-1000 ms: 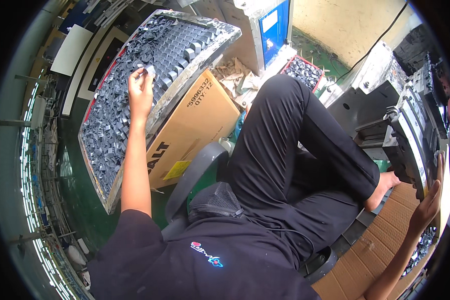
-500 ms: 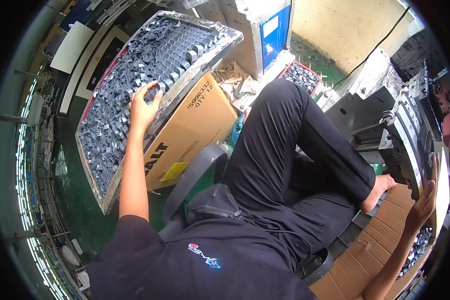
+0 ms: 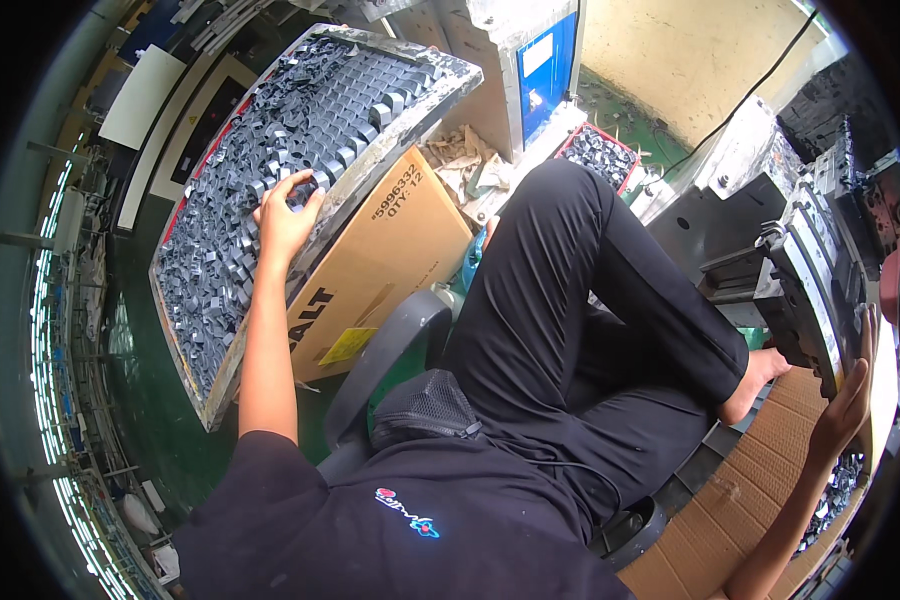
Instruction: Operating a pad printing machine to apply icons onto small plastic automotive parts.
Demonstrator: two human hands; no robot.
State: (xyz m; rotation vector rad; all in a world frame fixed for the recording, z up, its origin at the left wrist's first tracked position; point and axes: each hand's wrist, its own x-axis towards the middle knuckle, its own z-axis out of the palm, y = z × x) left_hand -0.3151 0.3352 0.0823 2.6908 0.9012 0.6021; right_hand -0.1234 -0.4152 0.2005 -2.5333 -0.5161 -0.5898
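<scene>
Left hand [image 3: 285, 222] is spread, fingers curled into grey plastic parts [image 3: 220, 250] filling the tray [image 3: 390, 150]; none lifted yet. Right hand [image 3: 845, 405] is pressed flat against the machine [image 3: 805, 300], holding nothing.

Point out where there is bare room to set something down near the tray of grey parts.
The tray is packed with grey parts where the left hand rests. The cardboard box face beneath slopes. Bare patches: the green floor left of the tray, and the corrugated cardboard by the right hand.
</scene>
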